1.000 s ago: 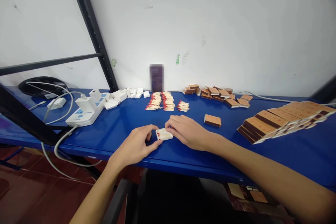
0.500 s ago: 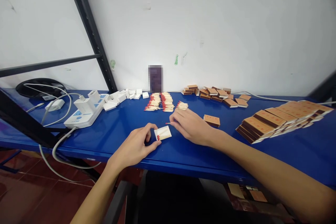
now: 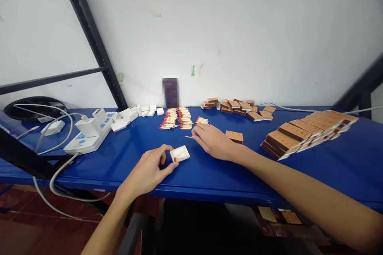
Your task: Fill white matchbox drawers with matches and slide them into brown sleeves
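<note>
My left hand (image 3: 154,167) grips a small white matchbox tray (image 3: 183,153) by its left end, between thumb and fingers. Several red-headed matches lie inside that tray. Pinched in the fingertips of my right hand (image 3: 211,140) is a single match (image 3: 188,137), its tip pointing left, above and to the right of the tray. Just beyond this hand lies a small heap of matches (image 3: 202,120). Two larger heaps, a left one (image 3: 169,118) and a right one (image 3: 184,118), lie farther left. One matchbox sleeve (image 3: 234,136) rests right of my right hand.
Several white trays (image 3: 128,114) are piled at the back left, beside a power strip (image 3: 89,131) with cables. Loose matchbox sleeves (image 3: 236,105) lie at the back right. Stacked matchboxes (image 3: 299,133) stand to the right. A dark pixelated block (image 3: 170,92) leans against the wall.
The view has shifted, so most things appear farther left. My left hand still grips the tray, whose tilt has changed slightly. My right hand still pinches a match near the small heap.
</note>
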Tool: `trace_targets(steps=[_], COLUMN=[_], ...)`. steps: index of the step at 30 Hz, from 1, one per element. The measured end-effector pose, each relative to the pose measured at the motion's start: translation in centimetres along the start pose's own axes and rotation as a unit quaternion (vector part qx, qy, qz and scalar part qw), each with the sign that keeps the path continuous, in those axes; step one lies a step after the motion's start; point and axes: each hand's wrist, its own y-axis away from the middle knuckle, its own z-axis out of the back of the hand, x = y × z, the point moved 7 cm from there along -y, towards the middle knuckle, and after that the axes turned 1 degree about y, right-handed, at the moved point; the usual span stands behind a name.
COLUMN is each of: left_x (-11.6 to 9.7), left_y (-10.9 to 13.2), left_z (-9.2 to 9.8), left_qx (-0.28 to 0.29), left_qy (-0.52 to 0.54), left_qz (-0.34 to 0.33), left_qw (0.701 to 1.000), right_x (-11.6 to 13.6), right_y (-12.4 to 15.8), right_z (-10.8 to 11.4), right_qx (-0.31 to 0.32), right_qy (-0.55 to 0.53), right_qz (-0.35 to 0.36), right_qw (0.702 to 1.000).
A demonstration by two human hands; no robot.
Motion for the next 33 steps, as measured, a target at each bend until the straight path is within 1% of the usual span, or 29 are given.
trace_targets(steps=[2, 4, 5, 6, 8, 10, 11, 14, 17, 20, 22, 24, 26, 28, 29, 30, 31, 33], left_x=[0.1, 0.2, 0.2, 0.2, 0.1, 0.1, 0.1, 0.0, 0.1, 0.1, 0.1, 0.1, 0.1, 0.1, 0.1, 0.1, 0.1, 0.0], left_y=[0.0, -0.1, -0.1, -0.1, -0.1, -0.1, -0.1, -0.1, -0.1, -0.1, -0.1, -0.1, -0.1, -0.1, -0.1, -0.1, -0.1, -0.1], left_z=[0.0, 0.0, 0.0, 0.0, 0.0, 0.0, 0.0, 0.1, 0.1, 0.1, 0.0, 0.0, 0.0, 0.0, 0.0, 0.0, 0.0, 0.0], left_qx=[-0.008, -0.008, -0.007, -0.006, -0.004, -0.004, -0.002, -0.001, -0.001, 0.0, -0.001, -0.001, -0.002, -0.003, -0.003, -0.001, 0.0, 0.002], left_qy=[-0.005, -0.007, -0.008, -0.008, -0.008, -0.008, -0.008, -0.006, -0.003, -0.003, -0.004, -0.004, -0.004, -0.003, -0.002, -0.002, -0.002, -0.001], left_qz=[0.007, 0.007, 0.006, 0.006, 0.007, 0.007, 0.006, 0.005, 0.006, 0.006, 0.006, 0.006, 0.008, 0.01, 0.01, 0.01, 0.008, 0.007], left_qw=[1.0, 1.0, 1.0, 1.0, 1.0, 1.0, 1.0, 1.0, 1.0, 1.0, 1.0, 1.0, 1.0, 1.0, 1.0, 1.0, 1.0, 1.0], right_x=[2.4, 4.2, 4.5, 4.3, 2.4, -0.6, -2.1, -5.4, -6.6, -6.0, -4.8, -3.1, -1.1, 1.0, 1.8, 2.2, 2.2, 1.2], right_y=[0.0, 0.0, -0.1, -0.2, -0.5, -0.6, -0.6, -0.4, -0.3, -0.5, -0.6, -0.6, -0.5, -0.3, -0.2, -0.2, -0.3, -0.5], right_z=[0.9, 1.1, 1.0, 0.8, 0.5, 0.2, -0.1, -1.0, -1.5, -1.4, -0.7, 0.1, 0.6, 0.7, 0.6, 0.4, 0.3, -0.1], right_qx=[-0.032, -0.032, -0.026, -0.019, -0.01, 0.006, 0.022, 0.069, 0.089, 0.082, 0.057, 0.024, 0.006, 0.014, 0.023, 0.033, 0.04, 0.053], right_qy=[-0.034, -0.033, -0.023, -0.01, 0.03, 0.089, 0.119, 0.165, 0.167, 0.163, 0.152, 0.124, 0.075, 0.026, 0.01, 0.004, 0.009, 0.042], right_qz=[0.06, 0.101, 0.103, 0.088, 0.016, -0.068, -0.095, -0.136, -0.141, -0.118, -0.093, -0.051, 0.007, 0.067, 0.085, 0.088, 0.077, 0.021], right_qw=[0.997, 0.994, 0.994, 0.996, 0.999, 0.994, 0.988, 0.974, 0.972, 0.976, 0.982, 0.991, 0.997, 0.997, 0.996, 0.996, 0.996, 0.997])
